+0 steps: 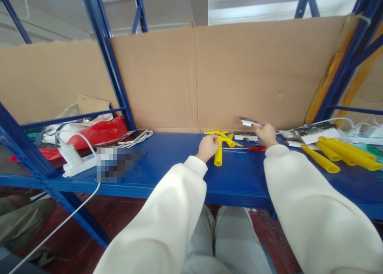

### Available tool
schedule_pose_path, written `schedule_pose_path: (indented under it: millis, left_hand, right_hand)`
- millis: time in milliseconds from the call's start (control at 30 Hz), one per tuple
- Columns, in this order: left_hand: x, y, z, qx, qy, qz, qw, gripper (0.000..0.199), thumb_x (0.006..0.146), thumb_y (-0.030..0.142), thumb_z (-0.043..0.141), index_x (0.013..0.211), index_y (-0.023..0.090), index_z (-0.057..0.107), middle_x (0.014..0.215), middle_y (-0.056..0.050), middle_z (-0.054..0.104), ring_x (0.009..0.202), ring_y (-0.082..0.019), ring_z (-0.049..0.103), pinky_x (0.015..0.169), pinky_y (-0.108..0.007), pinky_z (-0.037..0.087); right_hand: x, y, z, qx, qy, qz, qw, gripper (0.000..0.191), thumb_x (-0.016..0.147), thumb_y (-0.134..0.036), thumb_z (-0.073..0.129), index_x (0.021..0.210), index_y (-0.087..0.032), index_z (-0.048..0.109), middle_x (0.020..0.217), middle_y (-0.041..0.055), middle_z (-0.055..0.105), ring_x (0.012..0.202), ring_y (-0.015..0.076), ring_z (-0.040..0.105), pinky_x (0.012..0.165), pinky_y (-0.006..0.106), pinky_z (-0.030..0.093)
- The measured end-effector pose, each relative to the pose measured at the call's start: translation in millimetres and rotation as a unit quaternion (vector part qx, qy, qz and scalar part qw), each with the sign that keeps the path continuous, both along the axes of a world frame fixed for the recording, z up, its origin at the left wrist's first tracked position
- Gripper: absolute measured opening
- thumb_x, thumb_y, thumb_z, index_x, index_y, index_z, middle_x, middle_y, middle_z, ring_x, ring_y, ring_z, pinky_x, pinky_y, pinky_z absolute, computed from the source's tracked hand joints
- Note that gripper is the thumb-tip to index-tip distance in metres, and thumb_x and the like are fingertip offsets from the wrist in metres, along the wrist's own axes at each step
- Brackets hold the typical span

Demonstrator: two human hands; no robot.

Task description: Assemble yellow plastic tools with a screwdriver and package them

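My left hand (208,147) is closed in a pinch at the top of a yellow plastic piece with a tube-like stem (218,157), which points toward me. Just behind it lie several more yellow plastic pieces (230,141) with thin arms. My right hand (267,134) is raised a little over the shelf, its fingers closed on a small black-and-white printed card (247,122). Below that hand a screwdriver with a red handle (256,149) lies flat, its shaft reaching left toward the yellow pieces. Another black-and-white card (245,136) rests near the cardboard.
Long yellow tubes (348,152) and printed cards (318,133) lie at the right. On the left are a white power strip (82,165), a phone (133,135) with a coiled cable and a red bag (98,131). Cardboard (239,74) walls the blue shelf's (176,158) back.
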State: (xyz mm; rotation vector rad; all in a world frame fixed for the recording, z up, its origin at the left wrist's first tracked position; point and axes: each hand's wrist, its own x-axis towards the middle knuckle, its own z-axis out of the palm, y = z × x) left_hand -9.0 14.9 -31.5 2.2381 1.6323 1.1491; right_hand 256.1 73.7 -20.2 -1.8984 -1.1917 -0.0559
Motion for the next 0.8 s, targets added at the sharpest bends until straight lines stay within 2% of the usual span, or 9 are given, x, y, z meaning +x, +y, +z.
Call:
schedule_pose_path:
  millis: [100,167,300,433,600,700,800]
  left_hand:
    - [-2,2,-0.9,-0.039,-0.032,0.04,0.998,0.02,0.09,0.016,0.057,0.096,0.017,0.077,0.105,-0.012,0.077,0.104,-0.023,0.072,0.094,-0.029,0.052]
    - [-2,5,-1.8,-0.07,-0.069,0.049,0.994,0.014,0.087,0.017,0.062,0.091,0.017,0.075,0.098,-0.011,0.078,0.098,-0.023,0.074,0.088,-0.028,0.054]
    - [-2,8,-2.9,-0.148,-0.143,0.023,0.978,0.001,0.08,0.017,0.07,0.08,0.017,0.071,0.066,-0.005,0.071,0.065,-0.02,0.072,0.068,-0.025,0.053]
    - [-1,3,-2.5,-0.215,-0.217,-0.015,0.952,0.008,0.077,0.018,0.075,0.082,0.016,0.07,0.044,0.003,0.055,0.041,-0.016,0.057,0.045,-0.021,0.042]
    - [0,-2,-0.6,-0.292,-0.288,-0.068,0.909,0.007,0.077,0.012,0.074,0.076,0.013,0.067,0.038,0.005,0.046,0.03,-0.008,0.039,0.034,-0.017,0.021]
    - [1,-1,2.2,-0.284,-0.354,-0.084,0.887,0.012,0.08,0.011,0.071,0.07,0.013,0.064,0.043,0.003,0.05,0.032,-0.007,0.041,0.035,-0.017,0.024]
    - [1,3,5.6,-0.219,-0.468,-0.083,0.852,0.007,0.081,0.012,0.069,0.075,0.012,0.066,0.05,0.001,0.057,0.039,-0.008,0.049,0.04,-0.017,0.035]
  right_hand:
    - [5,2,1.3,0.08,0.064,0.022,0.995,0.041,0.085,-0.037,0.063,0.118,-0.013,0.063,0.12,0.0204,0.069,0.112,0.0304,0.064,0.096,0.042,0.048]
    - [4,2,1.6,0.102,0.098,0.048,0.989,0.044,0.083,-0.037,0.065,0.12,-0.014,0.061,0.12,0.0178,0.069,0.109,0.0279,0.065,0.095,0.039,0.049]
    - [-7,-6,-1.2,0.091,0.127,0.103,0.982,0.052,0.084,-0.041,0.064,0.128,-0.014,0.057,0.122,0.0155,0.067,0.106,0.0249,0.065,0.091,0.035,0.051]
    - [-21,-20,-5.2,0.079,0.103,0.137,0.982,0.055,0.083,-0.041,0.067,0.128,-0.012,0.057,0.125,0.0166,0.066,0.112,0.027,0.062,0.095,0.035,0.049]
    - [-34,-28,-6.4,0.084,0.114,0.169,0.975,0.061,0.076,-0.042,0.075,0.126,-0.012,0.057,0.121,0.0166,0.067,0.112,0.0287,0.063,0.098,0.037,0.05]
    - [-39,-29,-6.4,0.099,0.179,0.2,0.958,0.069,0.07,-0.04,0.079,0.127,-0.012,0.053,0.119,0.0167,0.067,0.107,0.0282,0.066,0.094,0.037,0.054]
    - [-44,-29,-6.5,0.12,0.263,0.249,0.924,0.071,0.065,-0.037,0.082,0.125,-0.015,0.051,0.116,0.0136,0.069,0.106,0.027,0.069,0.092,0.037,0.057]
